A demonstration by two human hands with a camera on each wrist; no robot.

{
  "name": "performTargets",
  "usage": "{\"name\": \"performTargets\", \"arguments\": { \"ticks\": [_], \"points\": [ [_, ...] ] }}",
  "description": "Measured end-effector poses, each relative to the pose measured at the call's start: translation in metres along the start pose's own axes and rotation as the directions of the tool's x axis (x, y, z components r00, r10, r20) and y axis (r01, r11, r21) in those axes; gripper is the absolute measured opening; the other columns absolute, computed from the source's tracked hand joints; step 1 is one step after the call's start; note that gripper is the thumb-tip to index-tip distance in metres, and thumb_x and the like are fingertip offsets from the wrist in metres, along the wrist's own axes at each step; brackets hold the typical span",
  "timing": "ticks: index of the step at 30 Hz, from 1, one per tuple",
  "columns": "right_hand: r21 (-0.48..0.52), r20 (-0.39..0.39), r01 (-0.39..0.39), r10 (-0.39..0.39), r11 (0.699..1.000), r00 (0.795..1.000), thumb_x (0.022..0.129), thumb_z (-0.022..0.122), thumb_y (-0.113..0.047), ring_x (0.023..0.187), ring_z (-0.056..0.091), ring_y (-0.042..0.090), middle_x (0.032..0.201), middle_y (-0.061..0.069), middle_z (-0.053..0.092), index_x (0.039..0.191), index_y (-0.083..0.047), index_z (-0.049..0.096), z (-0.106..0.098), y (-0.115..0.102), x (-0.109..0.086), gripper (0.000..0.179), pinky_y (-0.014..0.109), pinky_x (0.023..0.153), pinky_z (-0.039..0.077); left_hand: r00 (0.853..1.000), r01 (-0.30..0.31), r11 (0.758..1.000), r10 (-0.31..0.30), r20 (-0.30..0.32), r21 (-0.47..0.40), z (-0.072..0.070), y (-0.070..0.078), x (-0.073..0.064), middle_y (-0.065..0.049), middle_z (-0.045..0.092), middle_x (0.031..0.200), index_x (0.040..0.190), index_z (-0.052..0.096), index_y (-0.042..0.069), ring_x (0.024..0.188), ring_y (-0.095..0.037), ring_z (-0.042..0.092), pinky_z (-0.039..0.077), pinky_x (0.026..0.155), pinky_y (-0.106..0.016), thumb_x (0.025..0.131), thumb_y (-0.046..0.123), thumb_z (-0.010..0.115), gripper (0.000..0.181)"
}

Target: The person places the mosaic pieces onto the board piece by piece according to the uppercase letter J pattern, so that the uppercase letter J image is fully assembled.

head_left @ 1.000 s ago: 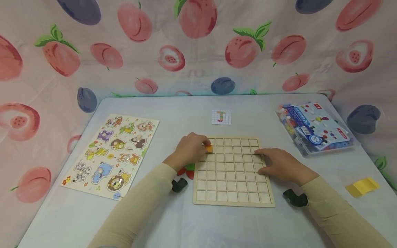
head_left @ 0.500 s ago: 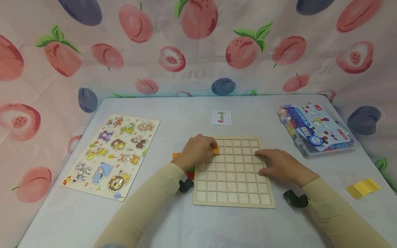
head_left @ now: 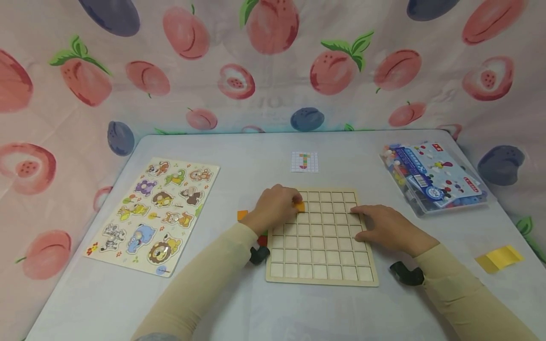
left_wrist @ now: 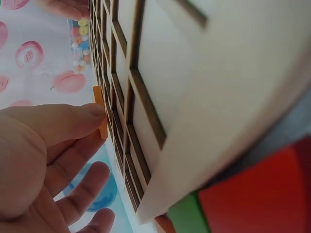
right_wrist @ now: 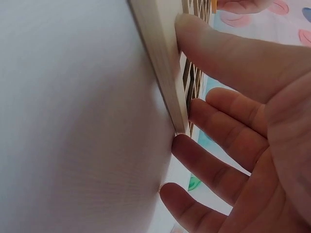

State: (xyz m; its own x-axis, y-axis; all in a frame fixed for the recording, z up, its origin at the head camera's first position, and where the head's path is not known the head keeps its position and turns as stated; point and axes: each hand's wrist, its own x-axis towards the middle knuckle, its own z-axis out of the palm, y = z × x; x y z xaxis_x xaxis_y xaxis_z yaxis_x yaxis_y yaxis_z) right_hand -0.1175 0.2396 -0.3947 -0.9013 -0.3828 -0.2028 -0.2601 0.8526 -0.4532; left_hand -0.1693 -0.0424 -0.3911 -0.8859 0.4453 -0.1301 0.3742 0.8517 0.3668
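Observation:
Between thumb and fingertips my left hand point(head_left: 275, 206) pinches an orange square tile point(head_left: 300, 207) at the upper left of the wooden grid board point(head_left: 322, 279). In the left wrist view the orange tile point(left_wrist: 100, 111) stands at the grid's surface. My right hand point(head_left: 390, 227) rests on the board's right edge, its thumb and fingertips touching the frame, fingers spread. Another orange tile point(head_left: 242, 215) lies left of the board, beside my left wrist. Partly hidden by that wrist are a red piece point(left_wrist: 257, 189) and a green piece point(left_wrist: 189, 213) at the board's left edge.
A small card with a coloured pattern point(head_left: 304, 162) lies behind the board. An animal peg puzzle point(head_left: 155, 213) is on the left. A clear box of beads point(head_left: 435, 177) stands at the back right, and a folded yellow paper point(head_left: 499, 258) lies at far right.
My left hand has moved right over the board with the orange tile, uncovering the other orange tile at the left. The right hand has stayed at the board's edge.

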Motion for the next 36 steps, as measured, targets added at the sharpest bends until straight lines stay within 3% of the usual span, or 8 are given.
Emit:
{"name": "performTargets", "arguments": {
  "ticks": [19, 36],
  "points": [
    [-0.01, -0.003, 0.011, -0.011, 1.0, 1.0, 0.084, 0.081, -0.025, 0.127, 0.048, 0.049, 0.136, 0.028, 0.055, 0.138, 0.002, 0.055, 0.002, 0.002, 0.0, 0.066, 0.061, 0.103, 0.037, 1.0, -0.028, 0.999, 0.027, 0.011, 0.037, 0.001, 0.002, 0.006, 0.004, 0.071, 0.107, 0.117, 0.074, 0.017, 0.097, -0.017, 0.057, 0.047, 0.085, -0.034, 0.094, 0.022, 0.071, 0.024],
    [-0.009, -0.004, 0.01, -0.01, 1.0, 1.0, 0.084, 0.081, -0.025, 0.128, 0.048, 0.049, 0.136, 0.028, 0.055, 0.138, 0.002, 0.055, 0.001, 0.002, 0.0, 0.065, 0.061, 0.104, 0.036, 0.999, -0.004, 0.998, 0.001, 0.039, 0.063, 0.002, 0.007, 0.013, 0.005, 0.07, 0.108, 0.118, 0.073, 0.018, 0.098, -0.019, 0.056, 0.046, 0.087, -0.037, 0.094, 0.019, 0.069, 0.024]
  ]
}}
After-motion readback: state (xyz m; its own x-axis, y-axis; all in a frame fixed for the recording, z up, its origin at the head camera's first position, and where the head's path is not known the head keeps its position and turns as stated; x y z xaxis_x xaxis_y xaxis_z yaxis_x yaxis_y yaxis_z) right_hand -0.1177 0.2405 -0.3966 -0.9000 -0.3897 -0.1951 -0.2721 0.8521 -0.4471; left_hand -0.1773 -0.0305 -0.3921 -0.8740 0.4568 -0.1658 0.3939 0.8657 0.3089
